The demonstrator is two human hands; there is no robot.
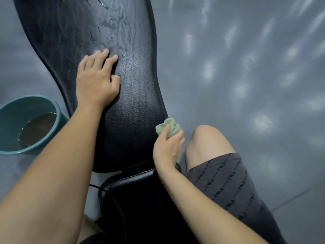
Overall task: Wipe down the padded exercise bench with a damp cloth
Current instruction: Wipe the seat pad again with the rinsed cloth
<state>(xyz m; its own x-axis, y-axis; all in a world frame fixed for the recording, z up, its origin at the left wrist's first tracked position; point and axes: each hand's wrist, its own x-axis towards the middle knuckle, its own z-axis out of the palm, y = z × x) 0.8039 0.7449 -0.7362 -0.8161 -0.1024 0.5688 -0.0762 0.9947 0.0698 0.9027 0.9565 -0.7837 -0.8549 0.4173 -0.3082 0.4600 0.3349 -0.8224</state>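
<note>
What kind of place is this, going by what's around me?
Likely a gym or workout room: a long black padded bench, a smooth grey floor mirroring lights, and a teal bucket of water beside the bench, with a green cloth in the right hand.

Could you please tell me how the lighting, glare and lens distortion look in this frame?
Head view: the wide lens swells the near left forearm and seems to bend the bench pad; soft reflected light patches dapple the floor; wet streaks glint on the far pad; the cloth in the right hand looks sharp.
</note>
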